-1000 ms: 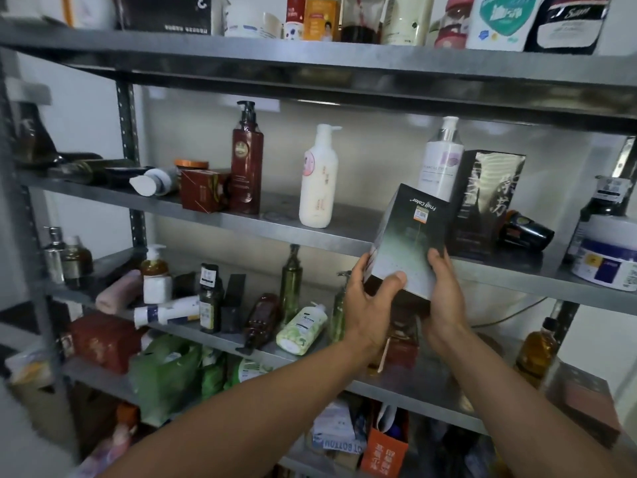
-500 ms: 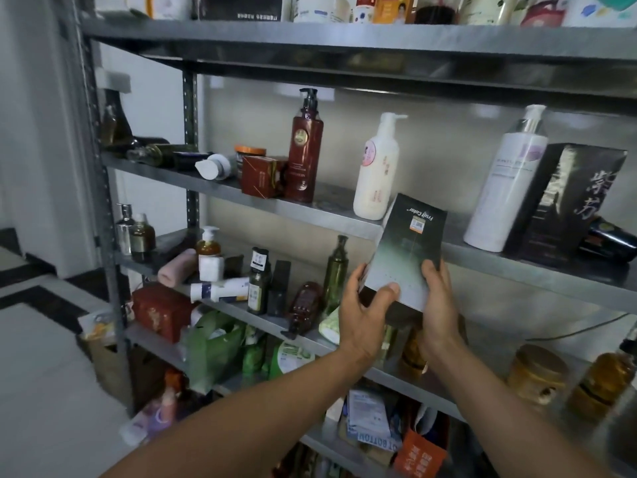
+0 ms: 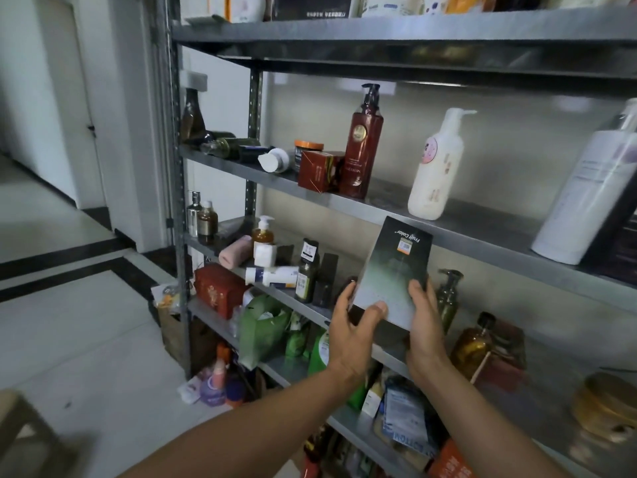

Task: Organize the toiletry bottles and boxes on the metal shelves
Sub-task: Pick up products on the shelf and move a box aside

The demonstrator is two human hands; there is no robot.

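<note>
A dark green box [image 3: 393, 270] marked "Fruit Color" hangs upside down in front of the metal shelves [image 3: 458, 232], below the second shelf's edge. My left hand [image 3: 355, 326] grips its lower left corner, thumb on the front face. My right hand [image 3: 424, 322] holds its lower right edge. On the shelf above stand a dark red pump bottle [image 3: 362, 150], a cream pump bottle [image 3: 436, 167] and a tall white bottle [image 3: 586, 198]. A red box [image 3: 319, 170] sits beside the red bottle.
Lying bottles and a white cap [image 3: 275, 159] crowd the second shelf's left end. The shelf below holds small bottles, a pink tube [image 3: 236, 250] and a green pump bottle [image 3: 448, 294]. A green bag [image 3: 262, 326], an amber bottle [image 3: 472, 343] and a gold jar [image 3: 606, 405] sit lower. Tiled floor lies left.
The view has swung left and both hands have carried the box leftward along the shelf front, away from the black box and tall white bottle, and slightly lower.
</note>
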